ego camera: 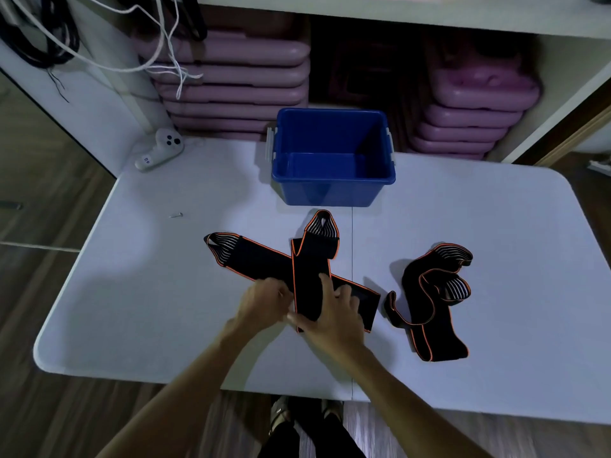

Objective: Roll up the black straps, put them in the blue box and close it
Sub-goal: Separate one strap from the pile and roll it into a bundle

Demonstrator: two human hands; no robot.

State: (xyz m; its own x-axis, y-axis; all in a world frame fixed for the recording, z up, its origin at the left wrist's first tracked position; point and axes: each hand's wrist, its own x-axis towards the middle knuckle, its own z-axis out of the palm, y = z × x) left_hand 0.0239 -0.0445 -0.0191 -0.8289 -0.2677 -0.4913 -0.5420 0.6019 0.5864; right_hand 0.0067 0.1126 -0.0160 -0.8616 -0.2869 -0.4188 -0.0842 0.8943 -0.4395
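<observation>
Two black straps crossed at the centre of the tabletop (132, 292), one lying from 10 o'clock to 4 o'clock (251, 259), the other laid over it, running 12 to 6 (310, 276), looped end toward the blue box (330, 190). Probably overlapped this way simply from being dropped, the upper one being free to roll first.

Left hand (264, 302) at the near end of the upper strap, grip pressed together, apparently pinching its left edge; exact contact hidden by the fingers. Right hand (334, 319) flat on the same end, fingers spread, pressing the webbing down, likely to keep it taut and square so the first turn starts tight.

Third strap bunch (429, 305) lying crumpled at 3 o'clock, well apart from the hands, untouched.

Blue box at 12 o'clock, open and with nothing inside, just beyond the straps, handy for dropping rolls in. No lid in view.

White controller (160, 152) at 10 o'clock, clear of the work.

Judged stage: very beginning of the first roll.
</observation>
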